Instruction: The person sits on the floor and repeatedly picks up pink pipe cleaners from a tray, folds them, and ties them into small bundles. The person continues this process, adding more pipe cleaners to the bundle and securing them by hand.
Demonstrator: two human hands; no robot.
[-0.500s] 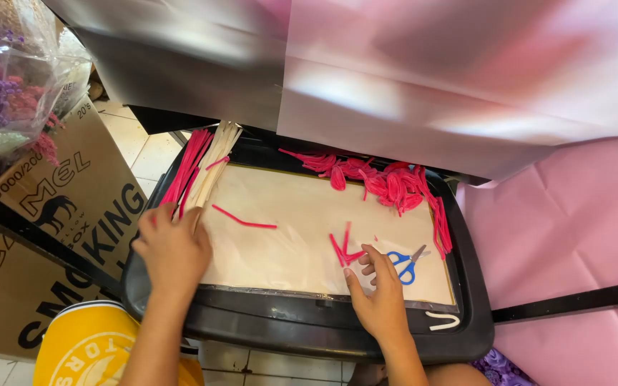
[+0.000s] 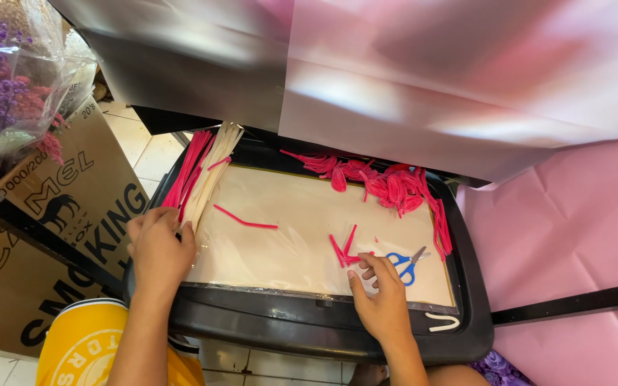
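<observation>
Hands at a black tray of pink strips

Left hand point(image 2: 157, 246) closed on the near end of a bundle of pink and cream strips point(image 2: 202, 171). Right hand point(image 2: 380, 297), fingers loosely curled, touches blue-handled scissors point(image 2: 403, 263) and cut pink pieces point(image 2: 345, 246); whether it grips them cannot be told. Beyond them, a heap of pink strips point(image 2: 384, 182) along the black tray point(image 2: 466, 336)

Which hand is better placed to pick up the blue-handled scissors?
Right, most likely. The right hand rests on the tray's sheet with its fingertips just beside the scissors. The left hand is at the far side of the tray, on the bundle of pink and white sticks.
</observation>
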